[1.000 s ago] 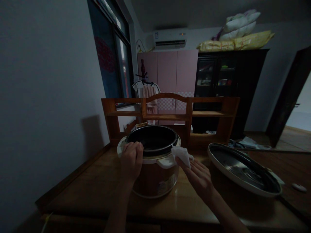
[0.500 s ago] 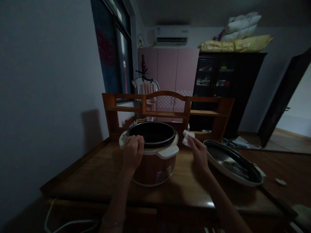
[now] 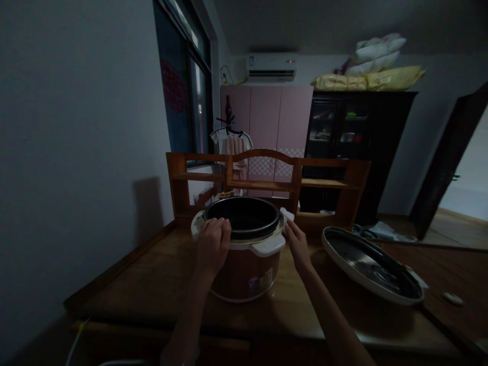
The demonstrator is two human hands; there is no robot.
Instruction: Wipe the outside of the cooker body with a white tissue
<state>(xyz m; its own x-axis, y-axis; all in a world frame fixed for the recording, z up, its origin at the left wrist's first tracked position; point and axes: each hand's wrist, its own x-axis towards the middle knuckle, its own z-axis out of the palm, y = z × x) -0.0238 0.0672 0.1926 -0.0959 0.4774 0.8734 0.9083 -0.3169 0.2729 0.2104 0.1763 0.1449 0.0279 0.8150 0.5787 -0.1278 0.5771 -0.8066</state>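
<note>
A brown and white rice cooker (image 3: 246, 274) stands on the wooden desk, with its dark inner pot (image 3: 244, 216) inside and the top uncovered. The fingers of my left hand (image 3: 213, 241) curl over its front-left rim. My right hand (image 3: 297, 241) pinches a folded white tissue (image 3: 287, 214) and presses it to the right side of the cooker's rim. To the right, the lid (image 3: 369, 264) lies on the desk, its dark and metallic inner side facing up.
A low wooden shelf rack (image 3: 263, 185) runs along the back of the desk (image 3: 152, 284). On the left is a wall (image 3: 84, 152). A small pale object (image 3: 453, 299) sits beyond the desk's right side. A white cord (image 3: 74, 343) hangs at the lower left.
My right hand has moved left with the tissue, from beside the cooker to its rim. The left hand keeps its place on the cooker. The whole view has shifted slightly.
</note>
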